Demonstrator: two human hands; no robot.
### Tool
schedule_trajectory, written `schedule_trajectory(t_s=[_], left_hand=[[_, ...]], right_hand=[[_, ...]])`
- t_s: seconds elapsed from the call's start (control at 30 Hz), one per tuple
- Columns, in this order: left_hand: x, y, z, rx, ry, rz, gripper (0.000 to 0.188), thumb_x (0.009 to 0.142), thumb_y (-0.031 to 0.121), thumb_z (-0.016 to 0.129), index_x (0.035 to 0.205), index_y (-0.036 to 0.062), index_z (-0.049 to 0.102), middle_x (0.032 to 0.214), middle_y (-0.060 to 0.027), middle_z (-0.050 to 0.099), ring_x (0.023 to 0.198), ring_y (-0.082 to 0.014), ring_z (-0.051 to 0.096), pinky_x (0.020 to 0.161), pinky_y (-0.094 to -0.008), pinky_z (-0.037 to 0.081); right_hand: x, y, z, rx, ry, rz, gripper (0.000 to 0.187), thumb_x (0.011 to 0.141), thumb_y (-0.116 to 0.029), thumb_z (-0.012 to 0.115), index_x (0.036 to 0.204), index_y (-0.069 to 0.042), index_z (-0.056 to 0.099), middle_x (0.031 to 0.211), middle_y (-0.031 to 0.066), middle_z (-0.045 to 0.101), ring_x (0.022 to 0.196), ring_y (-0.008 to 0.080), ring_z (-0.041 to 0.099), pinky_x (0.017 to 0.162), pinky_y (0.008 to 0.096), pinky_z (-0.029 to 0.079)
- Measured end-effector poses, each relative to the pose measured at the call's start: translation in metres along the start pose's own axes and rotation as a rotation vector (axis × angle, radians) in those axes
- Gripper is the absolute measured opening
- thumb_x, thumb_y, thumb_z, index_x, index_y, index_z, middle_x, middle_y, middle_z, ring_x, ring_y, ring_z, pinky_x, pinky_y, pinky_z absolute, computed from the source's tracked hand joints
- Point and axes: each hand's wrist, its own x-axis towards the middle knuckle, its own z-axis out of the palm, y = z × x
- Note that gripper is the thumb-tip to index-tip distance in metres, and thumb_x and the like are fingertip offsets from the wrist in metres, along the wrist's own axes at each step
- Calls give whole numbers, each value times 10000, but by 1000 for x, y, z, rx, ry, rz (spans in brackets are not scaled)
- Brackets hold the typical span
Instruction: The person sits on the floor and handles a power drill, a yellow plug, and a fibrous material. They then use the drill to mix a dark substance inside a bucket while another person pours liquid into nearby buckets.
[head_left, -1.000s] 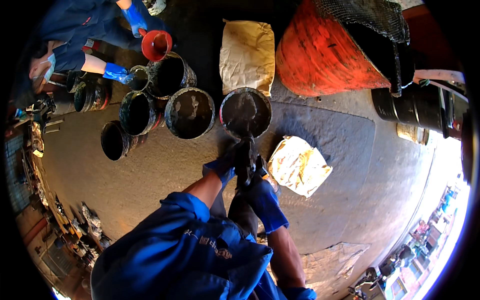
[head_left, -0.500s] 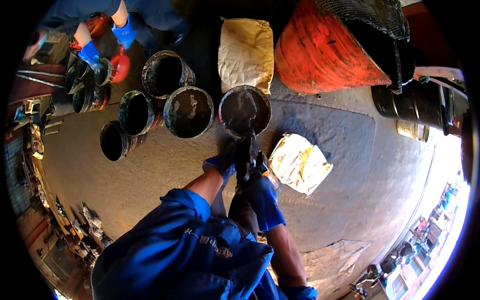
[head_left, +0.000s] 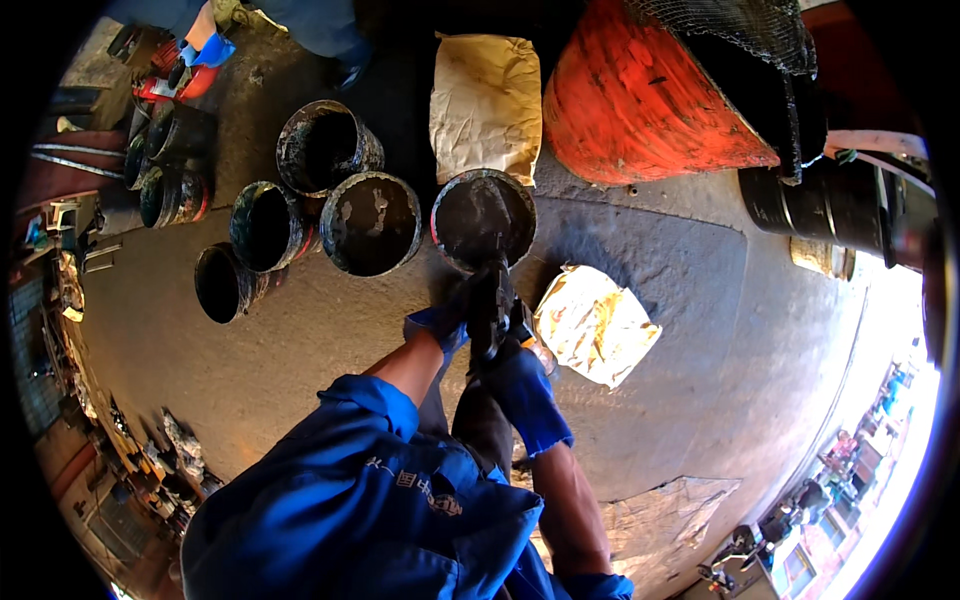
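Observation:
Both my hands wear dark blue gloves and hold a black handheld power tool (head_left: pixel 491 312), which looks like a drill-type mixer. My left hand (head_left: pixel 440 326) closes round its left side. My right hand (head_left: pixel 518 385) grips it from behind on the right, its fingers partly hidden. From the tool a thin shaft reaches into a round bucket (head_left: pixel 434 225) straight ahead, which holds a dark material. Just left stands a second bucket (head_left: pixel 329 240) with similar dark contents and grey patches on the surface.
More dark-stained buckets (head_left: pixel 236 232) stand to the left. A brown paper sack (head_left: pixel 487 105) lies beyond my bucket, and a crumpled paper bag (head_left: pixel 597 325) to its right. A large red container (head_left: pixel 640 100) is at far right. At upper left a co-worker's blue-gloved hand (head_left: pixel 208 50) shows.
The co-worker's hands have moved up and left; the bucket and red round thing they handled have shifted. My hands keep the tool in the same bucket. The view has shifted slightly.

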Motion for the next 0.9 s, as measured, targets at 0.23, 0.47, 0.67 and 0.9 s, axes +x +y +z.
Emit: schedule_trajectory(t_s=[0.23, 0.47, 0.67, 0.9], left_hand=[[3, 12, 15, -278, -369, -216, 256, 1009, 375, 539, 1178, 210, 636, 911, 11, 677, 820, -120, 649, 745, -310, 541], [6, 16, -7, -1059, -140, -364, 270, 1016, 412, 516, 1175, 216, 613, 841, 27, 630, 763, -111, 618, 715, -307, 528], [-7, 11, 11, 189, -58, -82, 184, 1008, 371, 499, 1100, 231, 575, 814, -2, 537, 747, -117, 521, 672, -319, 451], [-1, 25, 18, -370, -146, -145, 164, 1010, 358, 481, 935, 225, 541, 740, -1, 522, 662, -138, 518, 612, -336, 447]], right_hand=[[13, 3, 3, 31, -66, 6, 355, 843, -323, 669, 1094, -74, 639, 733, 206, 688, 694, 412, 678, 621, 517, 534], [10, 3, 5, 68, -91, -3, 380, 837, -329, 673, 1119, -77, 639, 744, 206, 693, 702, 412, 681, 632, 518, 538], [18, 7, 11, 45, -50, -7, 403, 828, -332, 681, 1139, -81, 637, 753, 208, 696, 710, 410, 683, 646, 517, 542], [20, 3, 21, 22, -28, -24, 422, 819, -331, 688, 1155, -83, 633, 761, 211, 698, 720, 410, 685, 661, 516, 547]])
